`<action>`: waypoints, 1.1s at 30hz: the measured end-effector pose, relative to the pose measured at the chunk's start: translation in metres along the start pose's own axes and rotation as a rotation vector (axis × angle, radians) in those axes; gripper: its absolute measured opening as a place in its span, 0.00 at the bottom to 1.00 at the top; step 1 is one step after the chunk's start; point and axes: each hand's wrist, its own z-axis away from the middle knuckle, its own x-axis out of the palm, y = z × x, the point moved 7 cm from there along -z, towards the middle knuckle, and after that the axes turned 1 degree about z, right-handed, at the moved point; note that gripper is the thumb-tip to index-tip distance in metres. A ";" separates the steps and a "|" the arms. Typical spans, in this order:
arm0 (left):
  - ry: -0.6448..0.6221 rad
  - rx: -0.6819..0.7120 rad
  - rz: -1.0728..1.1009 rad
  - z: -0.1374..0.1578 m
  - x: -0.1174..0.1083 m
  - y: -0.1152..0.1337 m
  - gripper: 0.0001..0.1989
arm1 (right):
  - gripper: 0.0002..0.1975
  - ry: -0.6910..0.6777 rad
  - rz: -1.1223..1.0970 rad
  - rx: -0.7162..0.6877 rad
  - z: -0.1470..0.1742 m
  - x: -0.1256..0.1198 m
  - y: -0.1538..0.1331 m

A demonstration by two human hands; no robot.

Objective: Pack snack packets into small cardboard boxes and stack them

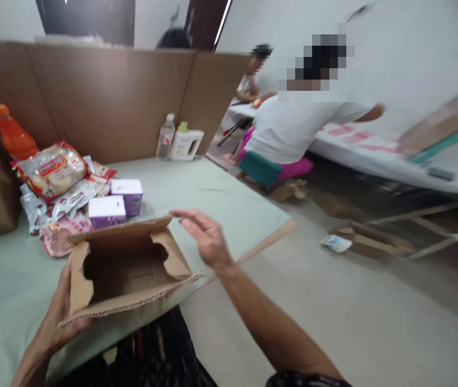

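A brown cardboard box [132, 306] is tilted toward me at the table's near edge, its top flaps apart and its dark inside showing nothing in it. My left hand [65, 317] grips the box from its left side and underneath; some of those fingers are hidden by the cardboard. Just off the box's right rear corner, my right hand [204, 236] is raised with fingers stretched out and holds nothing. Behind the box stand two purple-and-white boxes [127, 196], close beside a pink packet [62, 234].
A cardboard screen [111, 102] lines the table's back. Near it are an orange bottle [15, 134], a clear bottle [166, 138], a white jug [187, 144] and a pile of food packets [55, 166]. Another person [293, 123] sits at a table to the right; cardboard boxes [373, 239] lie on the floor.
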 end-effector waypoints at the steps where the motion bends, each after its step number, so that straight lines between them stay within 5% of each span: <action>1: 0.006 0.011 0.013 -0.001 0.001 0.007 0.56 | 0.16 -0.013 0.102 -0.119 0.002 -0.006 -0.022; 3: -0.010 0.020 0.013 -0.004 0.004 0.014 0.56 | 0.12 -0.209 0.229 -0.320 0.005 0.004 -0.061; 5: -0.022 0.010 0.008 -0.005 0.005 0.014 0.59 | 0.11 -0.550 0.373 -0.471 0.009 0.036 -0.081; 8: -0.034 -0.018 -0.004 -0.004 0.004 0.014 0.62 | 0.08 -0.988 0.686 -0.638 0.023 0.086 -0.077; 10: -0.034 -0.023 -0.013 -0.003 0.003 0.019 0.62 | 0.04 -1.074 0.908 -0.711 0.027 0.103 -0.069; 13: -0.038 -0.023 -0.006 -0.003 0.004 0.027 0.63 | 0.12 -0.995 1.066 -0.758 0.026 0.098 -0.076; 17: -0.039 -0.065 0.017 -0.002 0.005 0.026 0.66 | 0.13 -0.827 1.042 -0.684 0.022 0.049 -0.091; 22: -0.026 -0.042 0.031 0.000 0.006 0.023 0.65 | 0.12 -0.579 0.914 -0.556 0.029 -0.001 -0.060; 29: -0.055 0.002 -0.009 0.015 -0.002 0.026 0.52 | 0.14 -0.461 0.732 -0.513 0.042 -0.006 -0.037; 33: 0.086 0.155 0.186 0.021 -0.028 0.064 0.46 | 0.14 -0.480 0.771 -0.527 0.039 -0.002 -0.043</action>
